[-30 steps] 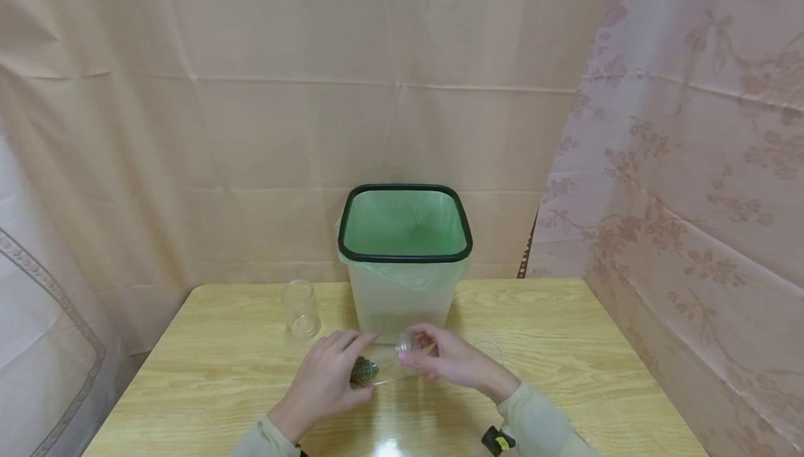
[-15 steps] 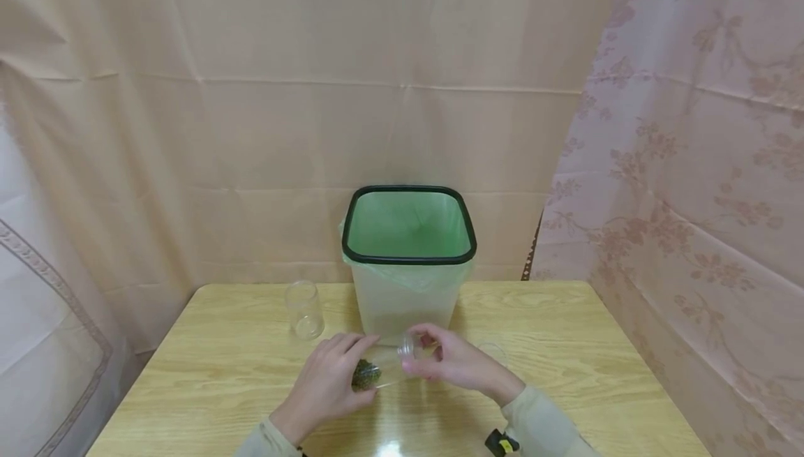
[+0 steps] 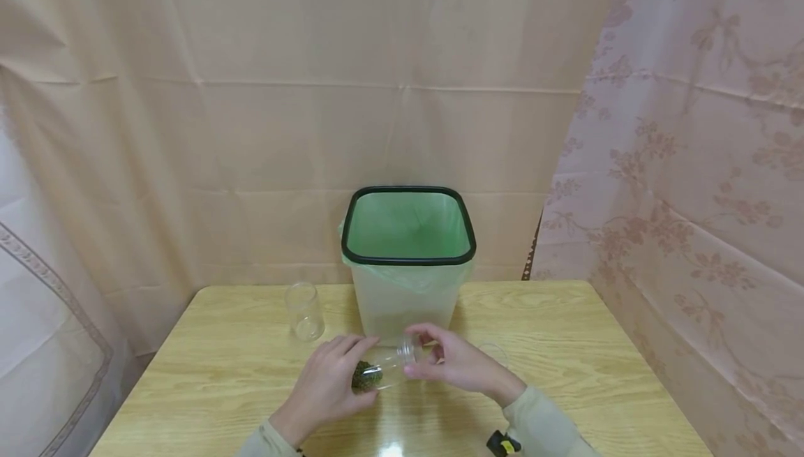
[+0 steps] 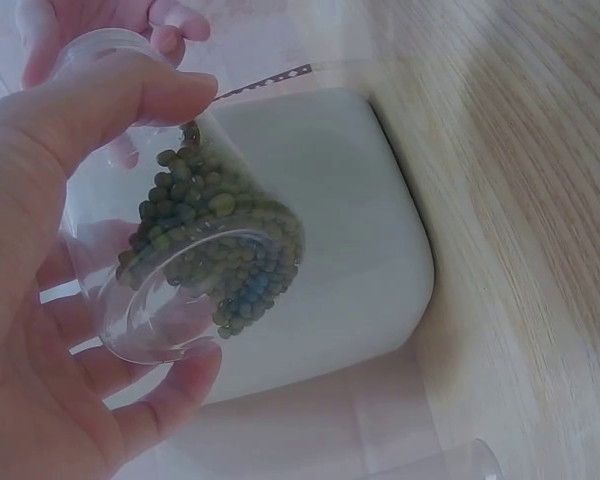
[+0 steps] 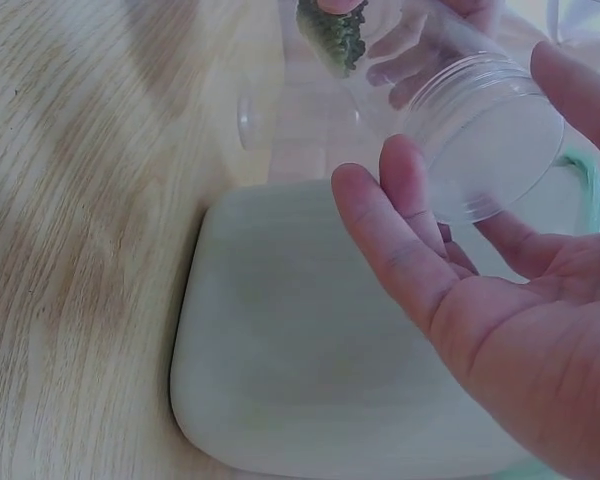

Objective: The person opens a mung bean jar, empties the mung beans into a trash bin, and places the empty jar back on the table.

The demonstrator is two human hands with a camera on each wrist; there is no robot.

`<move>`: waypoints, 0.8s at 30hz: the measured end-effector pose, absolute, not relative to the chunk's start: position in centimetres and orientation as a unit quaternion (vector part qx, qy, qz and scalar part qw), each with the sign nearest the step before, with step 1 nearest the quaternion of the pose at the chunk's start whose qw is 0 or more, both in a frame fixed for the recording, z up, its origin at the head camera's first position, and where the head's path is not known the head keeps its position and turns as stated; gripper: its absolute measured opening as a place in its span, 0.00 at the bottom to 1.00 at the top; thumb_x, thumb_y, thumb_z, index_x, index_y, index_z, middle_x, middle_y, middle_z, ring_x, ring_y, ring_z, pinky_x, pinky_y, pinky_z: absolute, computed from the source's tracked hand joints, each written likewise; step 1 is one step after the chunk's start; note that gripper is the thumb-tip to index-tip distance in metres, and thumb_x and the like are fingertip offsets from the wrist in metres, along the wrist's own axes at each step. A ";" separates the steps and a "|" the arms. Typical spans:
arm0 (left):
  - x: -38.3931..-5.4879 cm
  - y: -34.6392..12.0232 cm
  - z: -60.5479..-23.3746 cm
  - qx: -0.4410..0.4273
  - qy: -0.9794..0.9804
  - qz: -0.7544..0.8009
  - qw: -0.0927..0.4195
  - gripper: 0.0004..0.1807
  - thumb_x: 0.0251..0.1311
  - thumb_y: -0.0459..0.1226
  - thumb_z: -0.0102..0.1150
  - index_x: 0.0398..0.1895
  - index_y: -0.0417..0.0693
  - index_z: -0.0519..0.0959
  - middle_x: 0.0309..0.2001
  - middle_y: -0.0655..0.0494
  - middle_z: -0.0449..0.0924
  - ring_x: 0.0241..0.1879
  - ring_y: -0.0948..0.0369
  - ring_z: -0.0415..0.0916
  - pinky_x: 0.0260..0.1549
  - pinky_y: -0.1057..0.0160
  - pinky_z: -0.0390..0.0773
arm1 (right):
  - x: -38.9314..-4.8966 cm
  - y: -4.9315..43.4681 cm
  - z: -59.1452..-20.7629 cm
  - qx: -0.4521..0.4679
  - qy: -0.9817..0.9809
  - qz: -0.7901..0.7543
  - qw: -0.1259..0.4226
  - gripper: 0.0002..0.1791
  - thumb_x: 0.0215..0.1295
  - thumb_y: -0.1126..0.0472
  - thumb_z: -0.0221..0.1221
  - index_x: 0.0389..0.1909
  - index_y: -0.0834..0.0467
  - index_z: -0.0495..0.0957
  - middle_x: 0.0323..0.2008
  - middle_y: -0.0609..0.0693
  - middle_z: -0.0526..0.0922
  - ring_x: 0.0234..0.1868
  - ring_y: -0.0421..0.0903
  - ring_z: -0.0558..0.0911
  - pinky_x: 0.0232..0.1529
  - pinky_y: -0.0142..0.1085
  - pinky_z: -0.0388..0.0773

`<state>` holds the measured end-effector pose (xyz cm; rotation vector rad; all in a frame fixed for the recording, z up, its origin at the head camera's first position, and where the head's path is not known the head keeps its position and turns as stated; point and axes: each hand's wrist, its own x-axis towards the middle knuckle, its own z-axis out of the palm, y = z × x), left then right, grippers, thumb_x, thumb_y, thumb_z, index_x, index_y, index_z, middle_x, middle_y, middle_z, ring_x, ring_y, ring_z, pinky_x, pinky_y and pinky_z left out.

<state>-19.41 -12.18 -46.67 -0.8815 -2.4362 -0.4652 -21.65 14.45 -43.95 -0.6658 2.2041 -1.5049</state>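
A clear plastic jar (image 3: 388,365) lies on its side between both hands, just above the wooden table (image 3: 220,373). Small green beans (image 3: 366,376) are heaped at its bottom end. My left hand (image 3: 352,368) grips that bottom end, thumb over the top and fingers underneath, as the left wrist view shows with the left hand (image 4: 195,230) round the beans (image 4: 220,235). My right hand (image 3: 427,359) holds the jar's mouth end between thumb and fingers. In the right wrist view the right hand (image 5: 470,135) cups the jar's round clear end (image 5: 485,140). Whether a lid is on is unclear.
A pale bin (image 3: 402,300) with a green liner and black rim stands on the table right behind the hands. An empty clear jar (image 3: 304,312) stands upright to the bin's left. A small clear round item (image 3: 491,351) lies behind my right hand. Curtains surround the table.
Both hands keep their hold on the jar. The jar's mouth end has sunk slightly and the right fingers have shifted a little on it.
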 end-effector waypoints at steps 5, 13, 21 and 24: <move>-19.4 -12.3 -46.8 -0.321 -0.895 -0.181 0.250 0.43 0.34 0.50 0.80 0.60 0.47 0.80 0.49 0.56 0.83 0.47 0.58 0.80 0.46 0.54 0.83 | -21.7 14.7 -44.0 -0.248 0.778 -0.543 0.196 0.40 0.64 0.52 0.69 0.73 0.59 0.64 0.58 0.56 0.73 0.44 0.51 0.82 0.42 0.41 0.83; -19.3 -12.3 -46.6 -0.312 -0.899 -0.188 0.243 0.43 0.34 0.51 0.80 0.60 0.47 0.80 0.49 0.56 0.83 0.45 0.59 0.80 0.44 0.55 0.83 | -21.8 15.1 -43.8 -0.252 0.766 -0.556 0.202 0.40 0.65 0.51 0.68 0.74 0.57 0.63 0.61 0.58 0.70 0.45 0.52 0.83 0.46 0.42 0.82; -19.3 -12.3 -47.0 -0.317 -0.895 -0.193 0.248 0.44 0.34 0.51 0.81 0.60 0.45 0.80 0.49 0.54 0.84 0.44 0.58 0.81 0.42 0.56 0.84 | -21.8 14.9 -43.8 -0.252 0.757 -0.567 0.202 0.41 0.64 0.53 0.69 0.74 0.58 0.63 0.62 0.58 0.68 0.44 0.51 0.82 0.49 0.41 0.83; -19.3 -12.3 -47.1 -0.318 -0.893 -0.196 0.252 0.44 0.34 0.51 0.81 0.60 0.45 0.80 0.49 0.54 0.84 0.44 0.58 0.81 0.42 0.56 0.84 | -21.7 14.8 -43.7 -0.253 0.754 -0.572 0.202 0.39 0.64 0.54 0.69 0.73 0.56 0.64 0.62 0.58 0.68 0.44 0.50 0.81 0.49 0.40 0.83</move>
